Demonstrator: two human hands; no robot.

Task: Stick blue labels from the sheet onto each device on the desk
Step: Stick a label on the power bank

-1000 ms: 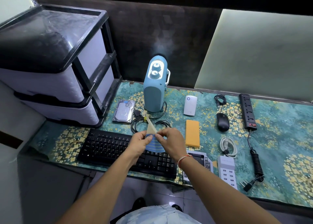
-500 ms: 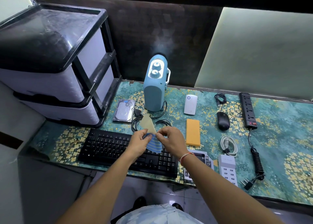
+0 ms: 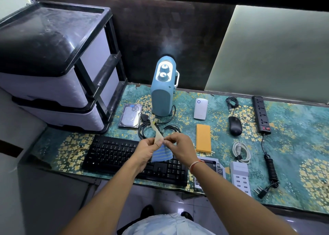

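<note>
Hanging above the black keyboard [image 3: 131, 159], the blue label sheet [image 3: 162, 155] is pinched at its top by the left hand [image 3: 148, 148] and the right hand [image 3: 179, 150], fingertips pressed together on it. A pale backing strip [image 3: 156, 134] curls up behind the keyboard, toward the coiled black cable [image 3: 158, 129] and the blue heater [image 3: 162, 90]. Right of the keyboard lies an orange power bank [image 3: 203, 137].

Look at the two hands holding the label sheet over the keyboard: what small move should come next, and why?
Probably peel one blue label free. Both the left hand and right hand pinch the label sheet at its top edge, its pale backing strip curling upward, and no loose label shows on a fingertip yet.
</note>
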